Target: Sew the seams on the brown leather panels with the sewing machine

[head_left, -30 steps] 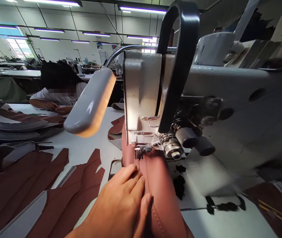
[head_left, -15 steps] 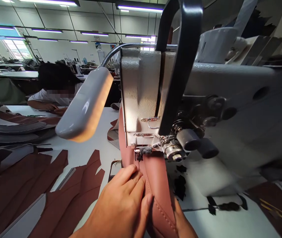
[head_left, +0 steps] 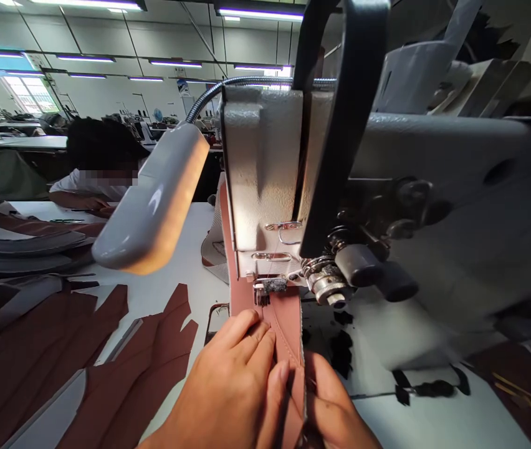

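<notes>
A stitched piece of reddish-brown leather [head_left: 288,318] runs under the presser foot [head_left: 262,293] of a sewing machine [head_left: 265,168]. Just in front of the foot, my left hand [head_left: 237,374] presses on the leather with its fingers together, the thumb beside the seam. My right hand [head_left: 333,399] grips the leather's right edge, which stands up toward the palm; some of its fingers are hidden behind the material. A line of stitching curves over the leather between the hands.
A lit lamp [head_left: 153,206] hangs left of the machine head. Brown cut pieces [head_left: 139,362] lie on the white table [head_left: 197,249] at the left. Across it, a person [head_left: 101,162] leans over the tabletop. A black handle [head_left: 349,125] crosses the machine's front.
My right hand has moved up and left along the leather and shows more. The leather's right side has been folded inward, narrowing it. My left hand has hardly moved.
</notes>
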The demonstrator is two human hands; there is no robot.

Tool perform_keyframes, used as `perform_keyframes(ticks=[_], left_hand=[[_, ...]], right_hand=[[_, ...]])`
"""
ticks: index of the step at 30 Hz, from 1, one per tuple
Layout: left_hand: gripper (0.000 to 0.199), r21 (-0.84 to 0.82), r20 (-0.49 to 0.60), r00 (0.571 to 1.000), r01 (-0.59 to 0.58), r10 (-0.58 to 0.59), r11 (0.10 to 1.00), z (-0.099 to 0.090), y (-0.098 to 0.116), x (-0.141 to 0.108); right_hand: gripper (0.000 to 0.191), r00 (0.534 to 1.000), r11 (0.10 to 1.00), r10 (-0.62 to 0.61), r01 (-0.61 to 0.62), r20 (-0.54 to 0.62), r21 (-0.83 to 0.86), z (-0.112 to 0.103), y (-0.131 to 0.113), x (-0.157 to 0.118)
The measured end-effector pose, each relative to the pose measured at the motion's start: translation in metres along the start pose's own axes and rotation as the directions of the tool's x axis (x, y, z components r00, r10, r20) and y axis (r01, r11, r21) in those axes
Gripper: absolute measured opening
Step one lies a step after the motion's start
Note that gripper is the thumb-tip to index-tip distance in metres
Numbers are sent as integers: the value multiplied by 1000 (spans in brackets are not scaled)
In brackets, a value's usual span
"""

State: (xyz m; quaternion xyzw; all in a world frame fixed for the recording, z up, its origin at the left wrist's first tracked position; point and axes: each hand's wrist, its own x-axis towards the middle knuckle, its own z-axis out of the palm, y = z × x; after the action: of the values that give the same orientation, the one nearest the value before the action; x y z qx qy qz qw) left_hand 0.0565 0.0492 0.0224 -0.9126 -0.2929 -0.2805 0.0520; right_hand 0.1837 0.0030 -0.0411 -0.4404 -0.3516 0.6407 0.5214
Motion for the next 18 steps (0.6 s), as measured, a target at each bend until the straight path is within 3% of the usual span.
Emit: perform_keyframes(ticks=[2,4,14,18], left_hand=[[33,-1,-6,1000,-22,22,1000,1,0,0],[31,-6,-20,1000,-11,11,1000,1,-1,-1],[26,-4,-68,998,-10,9,1000,4,-2,-3],[27,30,-95,995,-27,29,999,7,-4,-3]], right_hand=[[57,967,941,250,-252,37,228,6,-13,-2],[68,942,885,322,-336,98,323,11,-23,-1],[61,956,891,185,-260,225,372,15,-27,4],[65,962,903,174,-241,210,356,13,-22,6]])
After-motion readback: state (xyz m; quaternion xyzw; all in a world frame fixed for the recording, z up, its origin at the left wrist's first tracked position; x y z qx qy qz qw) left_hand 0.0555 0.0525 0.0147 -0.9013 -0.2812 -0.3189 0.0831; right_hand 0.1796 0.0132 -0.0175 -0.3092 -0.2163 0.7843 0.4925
